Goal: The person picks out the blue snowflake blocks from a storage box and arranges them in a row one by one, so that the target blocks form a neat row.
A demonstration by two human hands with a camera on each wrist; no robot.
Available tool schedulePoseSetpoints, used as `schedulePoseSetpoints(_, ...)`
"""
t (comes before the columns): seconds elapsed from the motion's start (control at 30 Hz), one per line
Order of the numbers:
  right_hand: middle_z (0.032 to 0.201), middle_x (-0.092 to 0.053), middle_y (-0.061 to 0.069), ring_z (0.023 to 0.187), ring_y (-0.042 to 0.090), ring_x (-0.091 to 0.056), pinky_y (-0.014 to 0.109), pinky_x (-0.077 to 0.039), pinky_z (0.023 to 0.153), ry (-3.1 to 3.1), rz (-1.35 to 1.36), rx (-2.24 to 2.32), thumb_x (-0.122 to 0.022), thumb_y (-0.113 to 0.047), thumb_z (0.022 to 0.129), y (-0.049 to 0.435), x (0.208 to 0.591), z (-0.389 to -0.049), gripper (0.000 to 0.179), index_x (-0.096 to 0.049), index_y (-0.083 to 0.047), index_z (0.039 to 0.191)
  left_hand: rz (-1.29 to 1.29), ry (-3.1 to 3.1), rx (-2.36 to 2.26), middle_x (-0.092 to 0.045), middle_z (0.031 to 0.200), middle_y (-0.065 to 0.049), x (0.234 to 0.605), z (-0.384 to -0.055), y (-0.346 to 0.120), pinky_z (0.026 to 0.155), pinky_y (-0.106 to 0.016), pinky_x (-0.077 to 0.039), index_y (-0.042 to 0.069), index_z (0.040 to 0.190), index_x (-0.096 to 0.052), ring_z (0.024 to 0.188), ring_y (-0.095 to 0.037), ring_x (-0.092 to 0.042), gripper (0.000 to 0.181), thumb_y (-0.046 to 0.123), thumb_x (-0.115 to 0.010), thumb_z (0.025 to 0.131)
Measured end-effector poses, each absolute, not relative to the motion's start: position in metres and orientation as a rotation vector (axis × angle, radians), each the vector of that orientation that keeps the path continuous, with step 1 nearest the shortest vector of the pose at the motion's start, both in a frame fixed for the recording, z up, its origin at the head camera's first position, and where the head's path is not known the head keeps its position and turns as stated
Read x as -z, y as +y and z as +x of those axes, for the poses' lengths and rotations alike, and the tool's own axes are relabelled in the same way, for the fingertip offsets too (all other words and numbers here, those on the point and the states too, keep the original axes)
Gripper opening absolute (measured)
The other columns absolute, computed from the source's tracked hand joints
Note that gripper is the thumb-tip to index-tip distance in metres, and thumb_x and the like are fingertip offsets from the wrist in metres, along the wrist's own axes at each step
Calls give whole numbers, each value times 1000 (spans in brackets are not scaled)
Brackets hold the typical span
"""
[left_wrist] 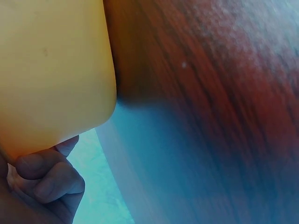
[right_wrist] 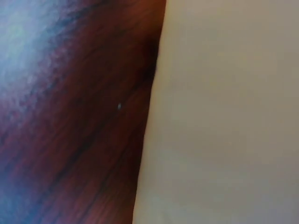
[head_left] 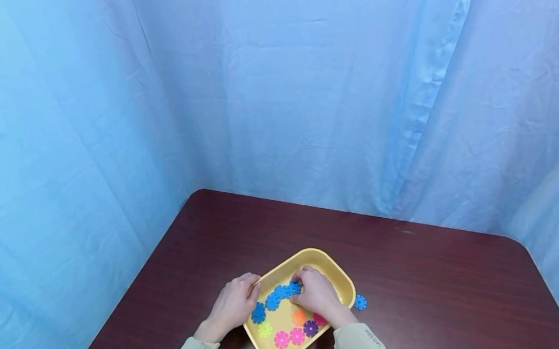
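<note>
Disc (head_left: 294,289) (blue) between thumb and finger of right grip (head_left: 317,293), inside tray (head_left: 282,316).

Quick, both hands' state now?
Left hand: closed, holding the yellow tray by its edge.
Right hand: closed, thumb and fingers around a blue disc inside the tray.

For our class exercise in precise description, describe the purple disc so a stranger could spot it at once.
On the dark reddish table stands a yellow tray of notched discs. In the head view, below the right hand, pink discs flank the purple disc, the only purple one visible.
</note>
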State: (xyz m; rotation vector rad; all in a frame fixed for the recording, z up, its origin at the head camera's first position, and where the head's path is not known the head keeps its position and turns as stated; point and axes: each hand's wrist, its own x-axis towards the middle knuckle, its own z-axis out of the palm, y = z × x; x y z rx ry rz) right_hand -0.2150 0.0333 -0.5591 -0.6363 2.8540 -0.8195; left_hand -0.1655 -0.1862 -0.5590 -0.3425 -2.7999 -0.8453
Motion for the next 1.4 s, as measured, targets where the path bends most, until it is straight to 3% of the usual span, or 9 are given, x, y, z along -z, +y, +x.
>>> schedulePoseSetpoints(0.8,89,-57,-4,78,14,-52,37,-50,75,2907,-620,790,-85,-24,75,31,561,-215,27,-71,-13,95,-338,-2806,850,-68,94,2,557,-164,-186,67,-31,-52,9,104,-73,77,-10,-62,14,15,-62,98)
schedulePoseSetpoints(1.1,93,-60,-2,86,16,-55,39,-50,81,2923,-585,841,-85,-26,76,32,558,-215,30,-71,-12,98,-343,-2795,843,-68,92,2,557,-164,-186,66,-30,-52,9,103,-73,75,-11,-62,13,15,-62,98)
schedulePoseSetpoints(1.4,92,-62,0,82,16,-54,39,-50,80,2909,-555,897,-84,-23,77,34,551,-212,30,-70,-10,100,-336,-2799,835,-67,93,3,557,-163,-186,66,-30,-51,10,104,-73,76,-10,-61,13,15,-63,98)
